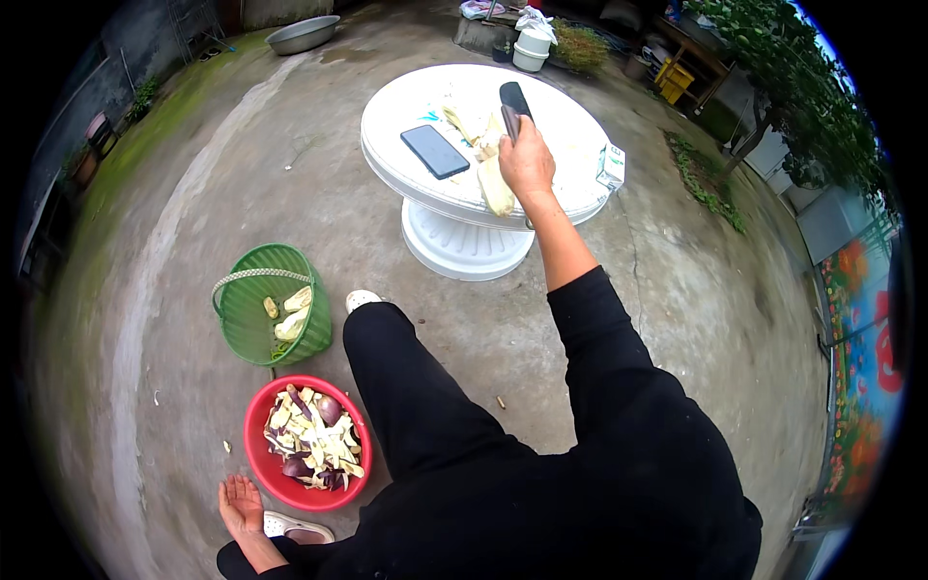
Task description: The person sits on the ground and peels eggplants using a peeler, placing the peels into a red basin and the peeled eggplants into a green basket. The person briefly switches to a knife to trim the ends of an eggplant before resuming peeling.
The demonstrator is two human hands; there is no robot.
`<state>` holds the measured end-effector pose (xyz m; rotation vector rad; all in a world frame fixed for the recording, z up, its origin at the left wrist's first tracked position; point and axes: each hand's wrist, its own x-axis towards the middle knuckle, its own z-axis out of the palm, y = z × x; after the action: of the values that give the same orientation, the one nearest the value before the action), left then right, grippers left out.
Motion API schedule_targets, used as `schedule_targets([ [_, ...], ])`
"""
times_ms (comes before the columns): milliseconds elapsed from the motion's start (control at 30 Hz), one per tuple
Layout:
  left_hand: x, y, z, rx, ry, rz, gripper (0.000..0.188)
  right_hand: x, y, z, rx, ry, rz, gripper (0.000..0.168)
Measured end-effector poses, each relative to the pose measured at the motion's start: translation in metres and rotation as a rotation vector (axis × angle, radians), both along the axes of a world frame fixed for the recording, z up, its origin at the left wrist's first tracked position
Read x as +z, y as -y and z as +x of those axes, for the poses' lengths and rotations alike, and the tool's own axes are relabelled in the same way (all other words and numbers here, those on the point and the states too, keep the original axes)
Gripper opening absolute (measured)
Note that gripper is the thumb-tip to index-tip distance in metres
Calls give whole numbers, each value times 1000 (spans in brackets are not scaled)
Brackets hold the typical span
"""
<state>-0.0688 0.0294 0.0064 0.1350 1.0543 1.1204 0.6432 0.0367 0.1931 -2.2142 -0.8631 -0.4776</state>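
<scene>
My right hand [528, 161] is closed around the dark handle of a wide-bladed kitchen knife [515, 98] above a round white plastic table [573, 109]. Just left of that hand, a peeled pale eggplant [495, 187] lies near the table's edge, with pale peelings [458, 125] beyond it. A smartphone [435, 151] rests flat to their left. My left hand [241, 505] is held low, palm up and empty, beside a red plastic basin [257, 475]. In the basin are eggplant peelings [319, 438] and purple eggplant pieces [328, 410].
A green woven basket [243, 319] holding peeled vegetables [291, 324] stands beyond the red basin. A small carton [611, 166] sits at the table's right edge. Farther off are a metal tub [302, 35], a white bucket [531, 50] and a tree [790, 87].
</scene>
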Motion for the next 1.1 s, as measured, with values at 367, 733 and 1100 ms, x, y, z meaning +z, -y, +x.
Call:
schedule_targets([
  [367,7,8,21,-14,-6,-3,23,-50,29,123,-353,-309,-237,39],
  [733,-9,18,20,-10,20,-27,24,-29,-38,17,305,165,-50,27],
  [1100,-62,23,36,42,-68,-195,23,-76,-115,-311,1440,-384,-587,26],
])
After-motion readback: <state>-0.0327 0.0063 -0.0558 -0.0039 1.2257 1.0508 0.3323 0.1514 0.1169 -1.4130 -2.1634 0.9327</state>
